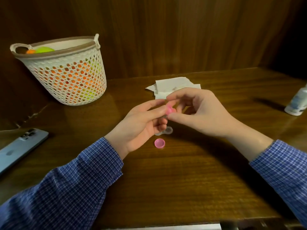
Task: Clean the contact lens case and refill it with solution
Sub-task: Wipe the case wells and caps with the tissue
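Dark wooden desk (182,171), frame centre: both hands, left (141,128) and right (199,113), pinch one pink cap (170,110) on the clear lens case (167,130). Second cap (159,143) lies removed below. Solution bottle (297,102), right edge, untouched; cleaning and refilling apparently remain.

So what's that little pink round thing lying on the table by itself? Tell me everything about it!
It is a small pink cap, round, looks like plastic, with a raised rim around a shallow hollow. It lies flat on the wooden table with its open side up. Nothing touches it: the left hand is just above and beside it, and the clear lens case lies a little past it. Whether it has threads inside is too small to tell.
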